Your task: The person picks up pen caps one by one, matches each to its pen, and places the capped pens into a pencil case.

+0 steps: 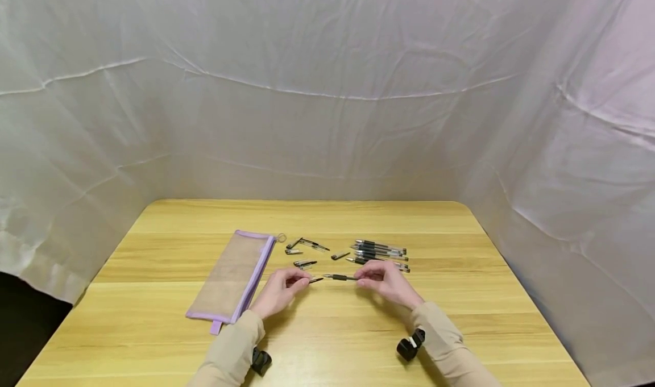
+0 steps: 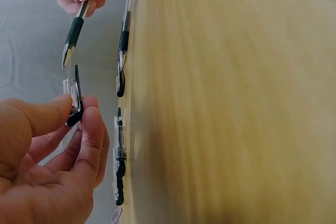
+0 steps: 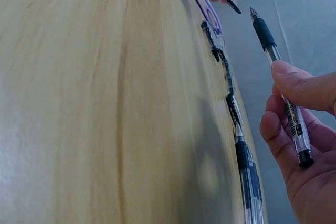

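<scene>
My left hand (image 1: 281, 290) pinches a clear pen cap (image 2: 75, 95) with a black clip between thumb and fingertips. Opposite it, my right hand (image 1: 385, 282) holds an uncapped gel pen (image 3: 268, 40) with a black rubber grip and a clear barrel. The pen's bare tip points left at the cap, and a small gap separates the two. Both are held above the table, as the wrist views show. Several loose pen caps (image 1: 305, 263) lie just beyond the left hand. Past the right hand rests a group of uncapped pens (image 1: 378, 250), side by side.
A mesh zip pouch (image 1: 227, 276) with purple edging lies on the wooden table (image 1: 153, 341), left of the left hand. Its ring (image 1: 281, 237) points toward the caps. One more cap (image 1: 340, 256) sits near the pens. Pale cloth (image 1: 317, 131) hangs behind the table.
</scene>
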